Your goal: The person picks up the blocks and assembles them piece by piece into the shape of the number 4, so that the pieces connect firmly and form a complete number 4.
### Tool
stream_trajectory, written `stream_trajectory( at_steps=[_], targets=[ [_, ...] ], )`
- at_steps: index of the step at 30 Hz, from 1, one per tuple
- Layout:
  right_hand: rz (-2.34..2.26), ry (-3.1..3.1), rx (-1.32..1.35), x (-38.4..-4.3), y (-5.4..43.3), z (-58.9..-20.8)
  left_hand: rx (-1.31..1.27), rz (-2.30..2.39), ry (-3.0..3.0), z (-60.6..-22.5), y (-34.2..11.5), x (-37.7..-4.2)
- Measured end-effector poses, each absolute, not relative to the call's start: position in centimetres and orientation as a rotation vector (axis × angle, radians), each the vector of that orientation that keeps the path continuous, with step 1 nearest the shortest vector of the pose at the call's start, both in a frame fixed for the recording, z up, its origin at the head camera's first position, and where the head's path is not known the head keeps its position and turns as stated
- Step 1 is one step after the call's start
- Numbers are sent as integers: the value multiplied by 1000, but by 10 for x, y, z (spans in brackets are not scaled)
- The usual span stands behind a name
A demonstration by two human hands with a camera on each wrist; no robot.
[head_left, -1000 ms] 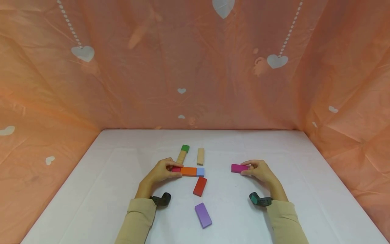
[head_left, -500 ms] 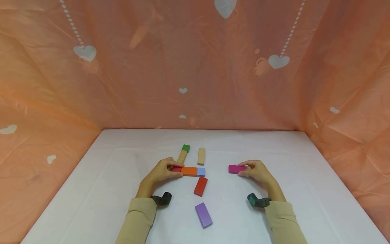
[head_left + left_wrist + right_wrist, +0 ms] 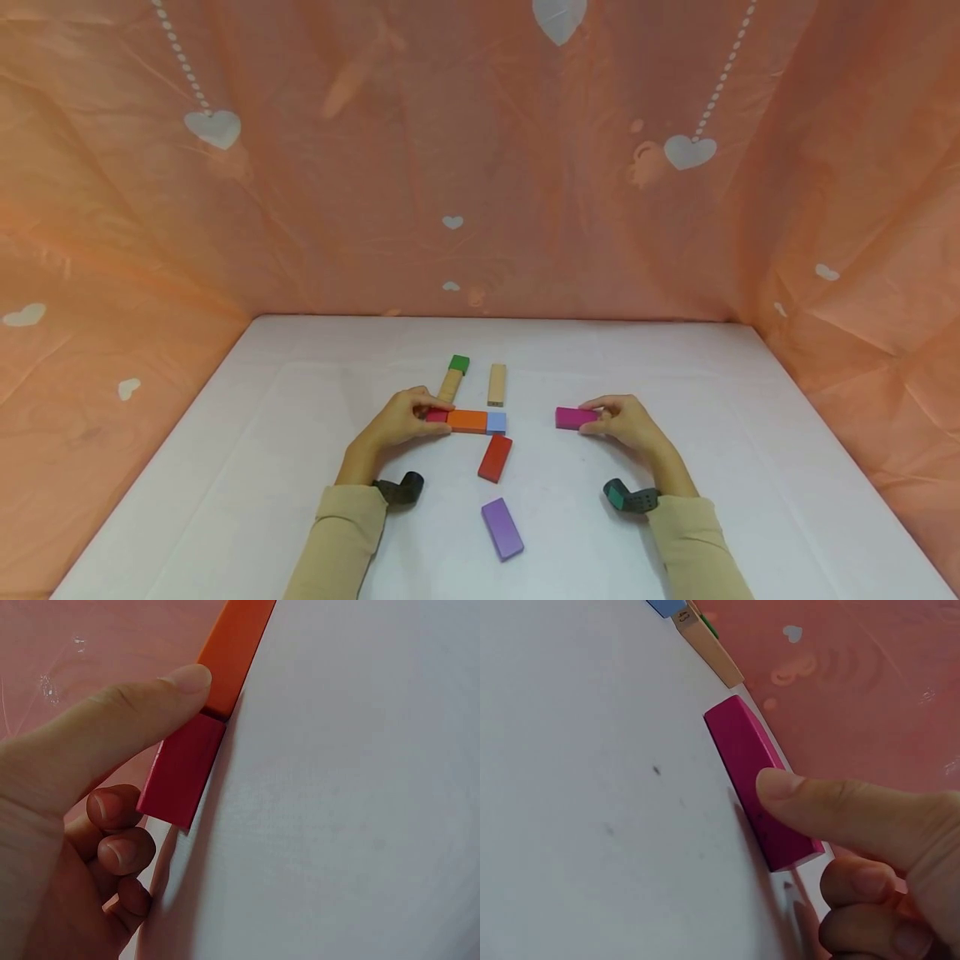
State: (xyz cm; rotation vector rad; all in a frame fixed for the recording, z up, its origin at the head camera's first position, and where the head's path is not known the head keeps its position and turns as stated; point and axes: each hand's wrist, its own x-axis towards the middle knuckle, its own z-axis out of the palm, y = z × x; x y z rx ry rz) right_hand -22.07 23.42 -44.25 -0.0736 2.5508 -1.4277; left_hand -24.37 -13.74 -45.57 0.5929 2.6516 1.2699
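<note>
In the head view my left hand pinches a row of wooden blocks near its left end. There a crimson block meets an orange block, and my thumb lies across the seam. A light blue block ends the row on the right. To the right, apart from that row, my right hand grips a magenta block between thumb and fingers, its free end pointing left. A shadow falls beneath it in the right wrist view; whether it touches the table cannot be told.
Behind the row lie a plain wood block and another wooden piece with a green block at its far end. In front are a red block and a purple block. An orange curtain surrounds the white table.
My right hand has moved left with the magenta block, bringing it closer to the row. My left hand keeps its hold on the row, with hardly any movement.
</note>
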Motion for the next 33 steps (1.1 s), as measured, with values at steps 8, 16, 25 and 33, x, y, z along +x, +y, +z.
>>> stream_trajectory(
  at_steps=[8,16,25,33],
  targets=[
    [-1457,2536,-130,-221,231,-444,593,1261,2650,-455,-137,-244],
    [-1443,2571,-180,-222,230,-447,580,1268,2646,-457,-137,-244],
    [-1445,2572,-190,-221,227,-446,565,1252,2650,-455,-137,-244],
    [-1426,2576,-210,-222,224,-445,574,1233,2665,-454,-136,-243]
  ],
)
